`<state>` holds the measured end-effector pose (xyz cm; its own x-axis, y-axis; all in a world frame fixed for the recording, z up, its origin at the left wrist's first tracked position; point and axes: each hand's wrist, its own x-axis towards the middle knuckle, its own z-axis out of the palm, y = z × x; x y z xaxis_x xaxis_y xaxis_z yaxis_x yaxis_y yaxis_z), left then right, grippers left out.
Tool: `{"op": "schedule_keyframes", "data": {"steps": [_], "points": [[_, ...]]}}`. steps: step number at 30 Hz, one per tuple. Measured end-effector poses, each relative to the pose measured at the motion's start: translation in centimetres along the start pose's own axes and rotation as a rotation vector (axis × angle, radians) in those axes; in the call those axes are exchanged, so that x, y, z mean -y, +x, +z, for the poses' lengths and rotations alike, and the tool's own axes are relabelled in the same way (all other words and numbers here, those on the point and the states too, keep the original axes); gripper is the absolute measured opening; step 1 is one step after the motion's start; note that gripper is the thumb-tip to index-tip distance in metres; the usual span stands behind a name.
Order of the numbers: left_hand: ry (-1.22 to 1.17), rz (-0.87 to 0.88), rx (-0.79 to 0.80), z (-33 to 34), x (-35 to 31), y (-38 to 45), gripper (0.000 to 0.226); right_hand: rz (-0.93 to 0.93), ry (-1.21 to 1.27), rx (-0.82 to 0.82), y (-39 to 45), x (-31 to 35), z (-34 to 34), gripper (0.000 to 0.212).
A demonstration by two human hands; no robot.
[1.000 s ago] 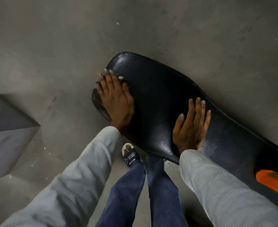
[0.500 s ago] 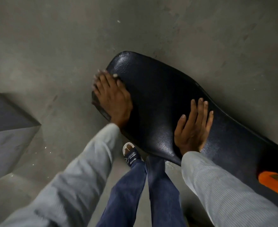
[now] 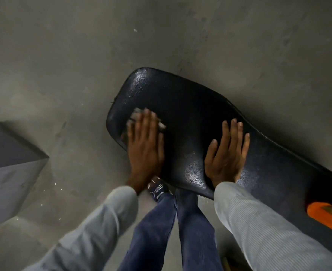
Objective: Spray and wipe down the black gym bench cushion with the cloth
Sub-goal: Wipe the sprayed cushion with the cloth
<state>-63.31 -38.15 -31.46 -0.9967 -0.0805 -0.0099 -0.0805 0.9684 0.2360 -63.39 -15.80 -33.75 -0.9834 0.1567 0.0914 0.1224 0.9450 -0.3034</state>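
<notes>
My left hand [image 3: 144, 145] lies flat with fingers straight, pressing the white cloth [image 3: 136, 114] onto the black cushion [image 3: 190, 118]; it has shifted inward from the left edge it covered a second ago. My right hand [image 3: 226, 153] stays spread flat on the cushion, bracing. Edge apparently wiped; central surface remains.
</notes>
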Motion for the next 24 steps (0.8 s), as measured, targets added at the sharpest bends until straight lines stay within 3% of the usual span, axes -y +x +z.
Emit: {"op": "schedule_keyframes", "data": {"steps": [4, 6, 11, 14, 19, 22, 24], "points": [[-0.013, -0.222, -0.085, 0.0, 1.0, 9.2, 0.061, -0.001, 0.005, 0.003, 0.0, -0.1, 0.0, 0.058], [-0.021, -0.213, -0.089, 0.7, -2.0, 11.9, 0.062, -0.002, -0.001, 0.002, 0.0, -0.1, -0.1, 0.058], [-0.12, 0.224, 0.083, 2.0, -10.4, 6.7, 0.063, -0.007, 0.027, 0.001, 0.0, -0.1, -0.2, 0.056], [-0.1, 0.366, 0.175, 1.5, -8.2, 1.9, 0.064, -0.001, 0.036, 0.009, 0.0, -0.1, -0.1, 0.056], [0.005, 0.128, 0.046, -0.2, -0.3, 3.7, 0.061, 0.012, 0.026, 0.026, 0.1, -0.1, 0.0, 0.057], [-0.027, -0.067, -0.025, 0.5, -1.5, 9.5, 0.061, 0.012, 0.03, 0.033, 0.1, -0.1, -0.1, 0.057], [-0.053, -0.079, -0.033, 1.4, -4.6, 11.8, 0.062, 0.007, 0.028, 0.034, 0.1, -0.1, -0.2, 0.058]]}}
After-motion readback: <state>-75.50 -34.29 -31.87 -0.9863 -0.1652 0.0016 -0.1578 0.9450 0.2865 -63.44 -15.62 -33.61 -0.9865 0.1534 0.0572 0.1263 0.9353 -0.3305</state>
